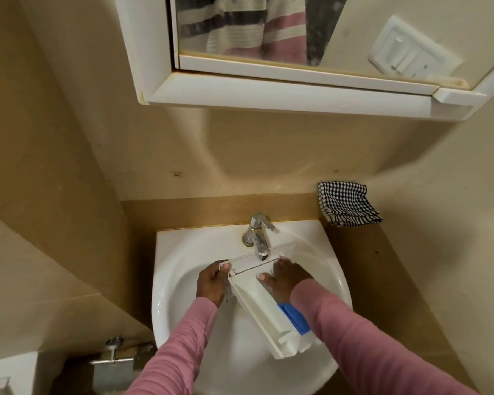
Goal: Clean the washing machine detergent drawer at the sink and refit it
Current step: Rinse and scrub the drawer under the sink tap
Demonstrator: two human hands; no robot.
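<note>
1. The detergent drawer (257, 303) lies tilted across the sink (183, 252), its front end just under the tap (258, 229).
2. The left hand (211, 283) has its fingers curled round the drawer's front corner. The right hand (287, 279) rests inside a compartment, fingers fairly straight, holding nothing.
3. Only one hand truly grips it, so I'd guess a wet drawer could slip and knock the basin or the tap.
4. The blue insert (293, 316) at the near end might pop loose under rubbing and drop towards the drain.
5. Whether water is running, I cannot tell.
6. A brown tabletop (354, 252) surrounds the white basin, a checked cloth (347, 203) lies at its back right, and a mirrored cabinet (268, 89) hangs above on beige walls.
</note>
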